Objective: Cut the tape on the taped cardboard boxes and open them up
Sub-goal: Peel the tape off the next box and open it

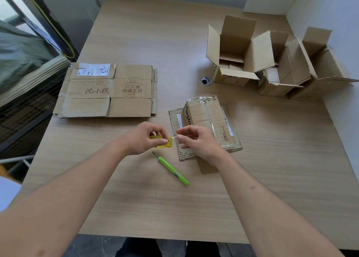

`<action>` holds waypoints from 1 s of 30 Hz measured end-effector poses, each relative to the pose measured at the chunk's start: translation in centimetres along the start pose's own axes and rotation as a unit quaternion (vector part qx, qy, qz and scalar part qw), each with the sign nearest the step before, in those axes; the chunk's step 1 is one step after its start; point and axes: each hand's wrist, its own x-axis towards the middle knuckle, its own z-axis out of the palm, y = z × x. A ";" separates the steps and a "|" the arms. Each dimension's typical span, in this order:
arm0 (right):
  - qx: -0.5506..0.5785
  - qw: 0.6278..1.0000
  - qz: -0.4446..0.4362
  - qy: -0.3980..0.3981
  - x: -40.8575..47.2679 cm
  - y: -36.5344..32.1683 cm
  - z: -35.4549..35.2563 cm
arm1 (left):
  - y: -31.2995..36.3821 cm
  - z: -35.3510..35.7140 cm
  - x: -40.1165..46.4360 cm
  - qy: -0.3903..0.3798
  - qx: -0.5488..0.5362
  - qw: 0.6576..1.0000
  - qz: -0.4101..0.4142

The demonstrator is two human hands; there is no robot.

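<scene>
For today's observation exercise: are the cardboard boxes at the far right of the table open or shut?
Open. The cardboard boxes have their top flaps standing up or splayed outward, and the insides are visible.

Matt wood-grain table (136, 198), rough corrugated cardboard boxes (239, 51), glossy plastic knife (172, 170)

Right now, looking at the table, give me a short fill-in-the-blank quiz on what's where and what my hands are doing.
1. The green utility knife lies on the ____, held by neither hand.
2. The left hand holds a roll of ____ tape.
3. The right hand pinches a strip of ____ tape.
4. The boxes at the far right stand with their flaps ____.

Missing words: table; yellow; clear; open
</scene>
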 end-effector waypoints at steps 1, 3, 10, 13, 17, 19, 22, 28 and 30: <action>0.007 1.000 0.000 0.005 0.0 0.0 0.2 | 0.0 0.1 0.0 0.000 -0.001 1.000 -0.001; 0.020 1.000 0.001 0.012 0.0 0.3 0.4 | 0.0 0.1 -0.1 0.001 -0.001 1.000 0.000; 0.180 0.982 0.065 0.010 -0.3 0.1 0.7 | 0.5 0.6 -0.2 0.020 -0.013 1.000 0.009; 0.255 0.960 0.106 -0.041 -0.3 -0.1 1.0 | 0.8 1.1 -0.2 0.055 -0.027 0.998 0.021; 0.271 0.950 0.154 -0.032 -0.4 -0.5 1.2 | 1.0 1.8 -0.3 0.095 -0.023 0.993 0.061; 0.265 0.950 0.166 -0.006 -0.4 -0.6 1.1 | 0.9 1.9 -0.3 0.117 -0.022 0.990 0.073; 0.241 0.955 0.173 0.006 -0.6 -0.8 0.9 | 1.1 2.0 -0.3 0.137 -0.012 0.987 0.083; 0.213 0.960 0.184 -0.010 -1.2 -0.8 0.8 | 1.7 2.1 0.0 0.151 -0.011 0.983 0.102; 0.216 0.959 0.183 -0.011 -1.3 -0.6 0.9 | 1.9 2.1 0.0 0.157 -0.010 0.982 0.101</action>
